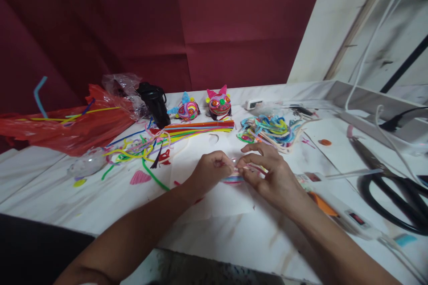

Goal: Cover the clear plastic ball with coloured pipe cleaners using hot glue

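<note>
Hands (211, 170) (271, 168) pinching small striped piece (233, 179), white paper (222, 207) beneath

Two hands (272, 170) and two decorated figures (219, 106) are visible. There is one black bottle (155, 103) and one pair of scissors (394, 181).

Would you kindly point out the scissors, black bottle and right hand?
Scissors (388, 178), head view: where blades meet handles.
Black bottle (157, 105), head view: its body.
Right hand (272, 169), head view: its back.
</note>
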{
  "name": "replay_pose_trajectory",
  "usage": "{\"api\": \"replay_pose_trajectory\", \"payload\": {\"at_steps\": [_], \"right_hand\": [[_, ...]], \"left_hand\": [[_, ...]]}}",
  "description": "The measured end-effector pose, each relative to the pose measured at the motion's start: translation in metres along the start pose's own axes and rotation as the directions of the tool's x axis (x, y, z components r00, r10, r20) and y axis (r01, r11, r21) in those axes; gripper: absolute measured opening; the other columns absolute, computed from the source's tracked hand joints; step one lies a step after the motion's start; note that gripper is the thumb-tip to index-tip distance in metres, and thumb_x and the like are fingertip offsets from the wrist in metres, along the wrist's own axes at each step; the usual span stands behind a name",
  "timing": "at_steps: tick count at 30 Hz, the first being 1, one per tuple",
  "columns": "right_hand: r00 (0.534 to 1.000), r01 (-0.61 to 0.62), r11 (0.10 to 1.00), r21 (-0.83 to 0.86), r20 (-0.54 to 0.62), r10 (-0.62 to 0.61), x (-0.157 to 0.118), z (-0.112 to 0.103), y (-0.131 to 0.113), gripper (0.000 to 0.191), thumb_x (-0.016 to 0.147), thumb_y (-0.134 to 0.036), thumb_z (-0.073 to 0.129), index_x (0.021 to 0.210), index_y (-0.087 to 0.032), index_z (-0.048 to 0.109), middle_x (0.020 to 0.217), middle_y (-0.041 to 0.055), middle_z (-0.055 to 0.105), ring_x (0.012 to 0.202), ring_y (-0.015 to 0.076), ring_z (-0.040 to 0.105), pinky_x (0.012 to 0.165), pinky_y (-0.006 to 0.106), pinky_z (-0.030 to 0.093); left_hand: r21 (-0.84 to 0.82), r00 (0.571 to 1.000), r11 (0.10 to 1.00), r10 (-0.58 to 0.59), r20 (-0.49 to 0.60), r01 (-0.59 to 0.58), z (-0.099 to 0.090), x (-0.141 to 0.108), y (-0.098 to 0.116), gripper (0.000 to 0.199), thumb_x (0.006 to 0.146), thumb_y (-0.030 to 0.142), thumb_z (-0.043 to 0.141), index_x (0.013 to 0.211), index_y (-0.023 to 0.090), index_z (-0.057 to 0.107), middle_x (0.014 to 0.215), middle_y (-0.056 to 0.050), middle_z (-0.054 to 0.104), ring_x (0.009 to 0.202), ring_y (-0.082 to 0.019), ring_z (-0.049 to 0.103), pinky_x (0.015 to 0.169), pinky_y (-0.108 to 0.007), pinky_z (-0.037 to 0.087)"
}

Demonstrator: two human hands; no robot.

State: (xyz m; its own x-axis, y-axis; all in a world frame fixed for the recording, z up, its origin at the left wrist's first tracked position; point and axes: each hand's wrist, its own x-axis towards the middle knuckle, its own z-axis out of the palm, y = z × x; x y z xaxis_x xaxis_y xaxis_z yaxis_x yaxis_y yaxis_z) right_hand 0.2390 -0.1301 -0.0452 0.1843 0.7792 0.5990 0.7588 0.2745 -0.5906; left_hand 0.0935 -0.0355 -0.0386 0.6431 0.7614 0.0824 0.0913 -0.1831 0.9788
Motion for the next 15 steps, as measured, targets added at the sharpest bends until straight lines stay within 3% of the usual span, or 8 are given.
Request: {"api": "replay_pose_trajectory", "payload": {"at_steps": [15], "right_hand": [[1.000, -0.004, 1.000, 0.030, -0.015, 0.005, -0.0004, 0.0001, 0.0021, 0.015, 0.077, -0.018, 0.059, 0.080, -0.026, 0.073, 0.100, 0.0086, 0.065, 0.100, 0.0294, 0.059, 0.088, 0.053, 0.045]], "left_hand": [[-0.026, 0.999, 0.999, -0.041, 0.022, 0.042, -0.0002, 0.0007, -0.0018, 0.011, 0.062, 0.025, 0.067, 0.060, 0.015, 0.063, 0.061, 0.001, 0.059, 0.060, -0.011, 0.047, 0.059, -0.024, 0.035]]}}
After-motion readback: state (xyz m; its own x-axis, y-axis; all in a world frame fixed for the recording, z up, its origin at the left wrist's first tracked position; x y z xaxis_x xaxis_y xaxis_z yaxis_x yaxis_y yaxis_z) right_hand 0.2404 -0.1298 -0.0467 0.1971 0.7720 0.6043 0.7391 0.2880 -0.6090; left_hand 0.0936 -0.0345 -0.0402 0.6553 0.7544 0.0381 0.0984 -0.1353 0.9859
